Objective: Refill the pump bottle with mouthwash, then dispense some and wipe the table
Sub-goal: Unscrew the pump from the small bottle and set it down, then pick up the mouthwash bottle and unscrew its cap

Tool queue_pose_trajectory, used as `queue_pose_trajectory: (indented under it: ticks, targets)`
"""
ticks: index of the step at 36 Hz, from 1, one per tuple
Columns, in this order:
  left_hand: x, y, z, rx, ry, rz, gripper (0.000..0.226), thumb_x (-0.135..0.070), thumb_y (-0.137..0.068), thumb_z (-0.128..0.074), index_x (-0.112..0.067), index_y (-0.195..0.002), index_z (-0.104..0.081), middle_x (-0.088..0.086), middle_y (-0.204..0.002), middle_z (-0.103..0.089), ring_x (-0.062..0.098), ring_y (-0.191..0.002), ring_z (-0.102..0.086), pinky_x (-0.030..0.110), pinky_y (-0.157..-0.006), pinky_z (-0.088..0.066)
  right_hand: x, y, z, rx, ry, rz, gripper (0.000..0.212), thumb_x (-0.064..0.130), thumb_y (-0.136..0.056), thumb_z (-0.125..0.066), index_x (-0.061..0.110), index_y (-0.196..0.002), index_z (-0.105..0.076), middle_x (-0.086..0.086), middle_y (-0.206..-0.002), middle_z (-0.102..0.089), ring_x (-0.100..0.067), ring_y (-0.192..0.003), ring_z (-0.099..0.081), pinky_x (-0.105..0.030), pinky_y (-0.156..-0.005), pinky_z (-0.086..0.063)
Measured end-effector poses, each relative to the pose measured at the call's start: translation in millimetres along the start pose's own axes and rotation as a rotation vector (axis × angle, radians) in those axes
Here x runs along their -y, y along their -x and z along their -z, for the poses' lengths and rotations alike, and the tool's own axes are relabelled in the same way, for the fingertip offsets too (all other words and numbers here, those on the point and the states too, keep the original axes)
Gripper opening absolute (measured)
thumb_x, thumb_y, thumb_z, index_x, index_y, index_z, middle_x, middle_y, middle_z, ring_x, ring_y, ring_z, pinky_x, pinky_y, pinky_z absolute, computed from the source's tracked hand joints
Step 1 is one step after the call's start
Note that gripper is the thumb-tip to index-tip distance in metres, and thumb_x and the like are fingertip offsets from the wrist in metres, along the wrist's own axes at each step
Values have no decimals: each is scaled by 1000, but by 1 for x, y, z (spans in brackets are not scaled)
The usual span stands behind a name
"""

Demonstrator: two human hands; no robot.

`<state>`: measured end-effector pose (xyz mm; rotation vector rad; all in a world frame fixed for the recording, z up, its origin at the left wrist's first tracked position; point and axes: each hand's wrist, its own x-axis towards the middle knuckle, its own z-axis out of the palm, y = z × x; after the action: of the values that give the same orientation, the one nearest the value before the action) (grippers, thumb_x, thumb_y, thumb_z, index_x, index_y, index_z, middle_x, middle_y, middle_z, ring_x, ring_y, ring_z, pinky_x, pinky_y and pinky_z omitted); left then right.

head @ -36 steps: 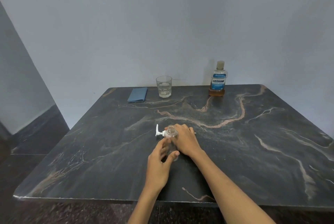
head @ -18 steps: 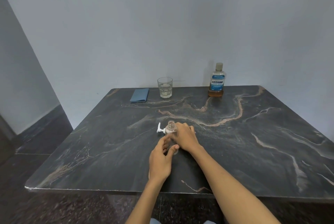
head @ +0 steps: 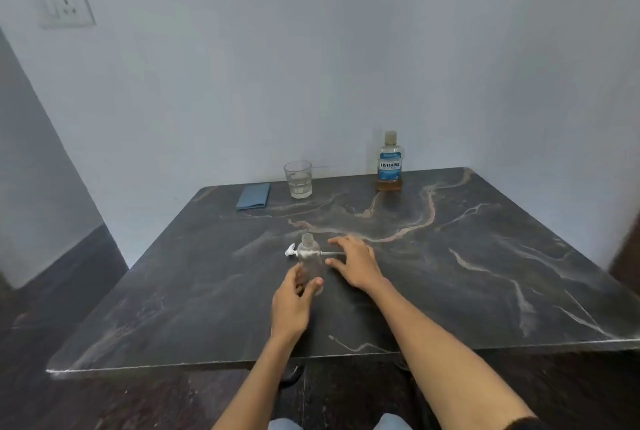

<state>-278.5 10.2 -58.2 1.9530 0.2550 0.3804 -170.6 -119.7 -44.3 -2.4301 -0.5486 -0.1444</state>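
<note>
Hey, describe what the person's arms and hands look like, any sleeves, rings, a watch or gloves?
Both forearms are bare, and the left hand and right hand wear no gloves. No ring, watch or bracelet shows on either. The only clothing on an arm is the edge of a dark sleeve high on the right arm, at the bottom of the frame. The left arm shows no sleeve.

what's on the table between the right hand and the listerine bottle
Nothing: in the head view the stretch from the right hand to the Listerine bottle is bare marble tabletop, with only its pale veins crossing it.
</note>
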Motion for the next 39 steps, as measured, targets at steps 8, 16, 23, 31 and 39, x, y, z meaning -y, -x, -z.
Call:
queue_pose_trajectory:
  ticks: [8,16,23,31,39]
  targets:
    - [-12,13,2,-237,122,3,67,-29,-89,-62,-4,-143,-31,12,-145,-41,24,-132,-41,33,-106,-34,-32,20,54,-75,8,-62,43,35,-86,-63,24,-126,-51,0,-127,-52,-21,-122,-45,-41,-103,-32]
    - [-53,45,-21,-646,-139,-465,68,-56,-88,-45,-4,-132,-42,15,-132,-52,29,-127,-44,30,-117,-9,-59,33,102,-187,-54,-144,46,33,-84,-67,25,-126,-51,3,-123,-58,-20,-120,-48,-42,-100,-32]
    - [-100,38,-68,-432,-209,-756,60,-49,-89,-48,-10,-133,-40,11,-133,-53,20,-127,-40,39,-113,-24,-77,29,117,-257,-172,-182,43,32,-83,-67,26,-123,-53,4,-115,-60,-17,-115,-51,-41,-98,-34]
    - [-135,-44,-121,-215,-137,-442,64,-51,-90,-49,-12,-139,-37,4,-140,-44,18,-128,-41,34,-106,-35,-106,-13,143,-366,-428,-227,44,23,-85,-68,14,-125,-52,-3,-115,-57,-14,-105,-51,-34,-96,-41]
    - [-138,-160,-163,-306,-55,-80,56,-44,-94,-50,-12,-138,-39,5,-142,-46,23,-130,-42,39,-105,-35,-148,-86,154,-359,-526,-278,46,24,-88,-64,15,-129,-46,-5,-120,-56,-19,-107,-53,-28,-88,-44]
